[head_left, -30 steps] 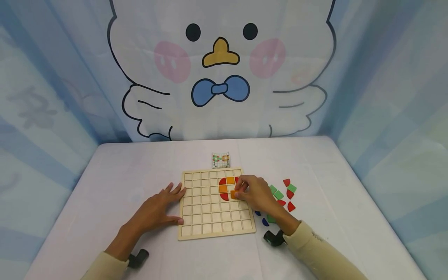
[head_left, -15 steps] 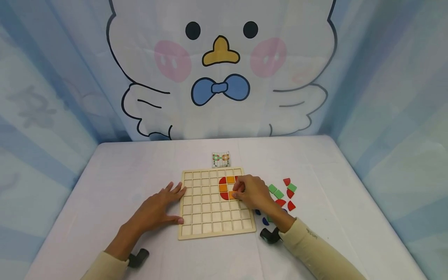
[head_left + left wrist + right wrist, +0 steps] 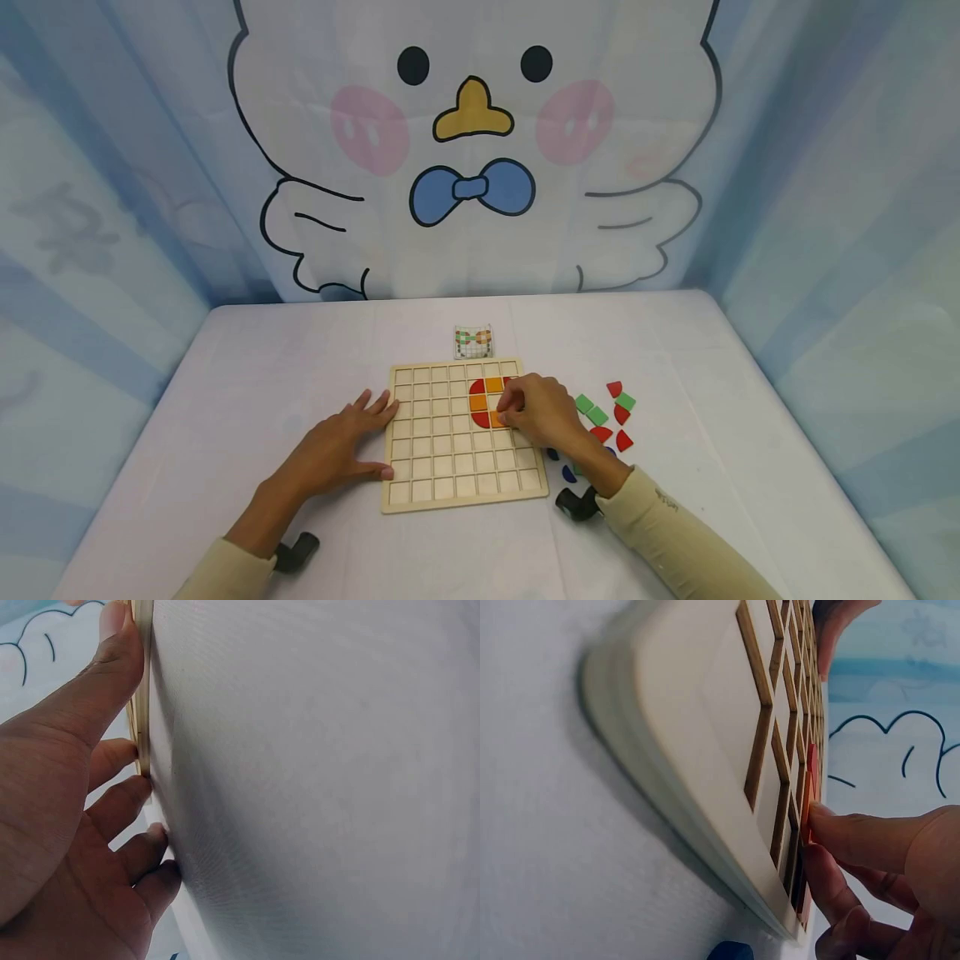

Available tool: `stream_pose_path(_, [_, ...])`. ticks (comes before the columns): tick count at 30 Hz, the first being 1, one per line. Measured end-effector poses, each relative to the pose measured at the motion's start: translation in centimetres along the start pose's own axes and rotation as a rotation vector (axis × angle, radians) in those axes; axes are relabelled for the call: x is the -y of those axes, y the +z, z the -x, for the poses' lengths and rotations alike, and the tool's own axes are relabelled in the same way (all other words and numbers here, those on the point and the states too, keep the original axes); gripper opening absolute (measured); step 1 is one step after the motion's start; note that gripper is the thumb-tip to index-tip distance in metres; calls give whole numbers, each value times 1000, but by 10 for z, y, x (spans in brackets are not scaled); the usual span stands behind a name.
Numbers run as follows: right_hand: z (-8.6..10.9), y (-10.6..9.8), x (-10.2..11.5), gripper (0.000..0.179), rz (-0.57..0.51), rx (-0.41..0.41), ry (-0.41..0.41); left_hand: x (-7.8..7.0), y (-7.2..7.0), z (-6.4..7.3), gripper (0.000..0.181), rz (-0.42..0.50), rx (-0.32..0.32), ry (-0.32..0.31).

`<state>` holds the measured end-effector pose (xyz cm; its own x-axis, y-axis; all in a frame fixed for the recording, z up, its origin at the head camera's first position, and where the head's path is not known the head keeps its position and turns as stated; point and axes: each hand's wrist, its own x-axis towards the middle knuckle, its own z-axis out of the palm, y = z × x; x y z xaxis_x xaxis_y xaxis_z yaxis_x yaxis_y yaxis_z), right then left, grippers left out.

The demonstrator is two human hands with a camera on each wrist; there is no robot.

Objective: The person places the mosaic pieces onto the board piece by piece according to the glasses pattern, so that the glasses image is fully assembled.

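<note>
A wooden grid board lies on the white table in the head view. Along its left edge rests my left hand, thumb and fingers spread; the left wrist view has the thumb and fingertips against the board's side. My right hand is over the board's upper right, its thumb and forefinger pinching an orange square tile at a cell. To the left and above sit a red quarter-round tile, an orange tile and another orange tile. The right hand partly hides a red tile.
Behind the board lies a small pattern card. Right of it are loose green square tiles, red quarter-round tiles and blue tiles, some behind the right forearm. A printed curtain stands at the back.
Over the past second, my right hand has shifted slightly left, and the orange tile has gone from tilted above the cell to level with the grid. My left hand has stayed put.
</note>
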<state>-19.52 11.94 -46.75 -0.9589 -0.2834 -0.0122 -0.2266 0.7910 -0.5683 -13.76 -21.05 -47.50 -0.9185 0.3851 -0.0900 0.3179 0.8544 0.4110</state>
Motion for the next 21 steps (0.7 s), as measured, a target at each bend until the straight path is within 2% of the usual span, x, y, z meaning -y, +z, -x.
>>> stream_pose_path(3, [0, 0, -1, 16, -9, 0, -1, 1, 1, 0, 104, 1, -1, 0])
stream_pose_path(10, [1, -7, -11, 12, -37, -28, 56, 2, 3, -1, 104, -1, 0, -2])
stream_pose_path(16, [2, -27, -27, 6, -33, -60, 117, 1, 1, -1, 104, -4, -3, 2])
stream_pose_path(21, [7, -47, -51, 11, 10, -105, 163, 0, -1, -1, 105, 6, 1, 12])
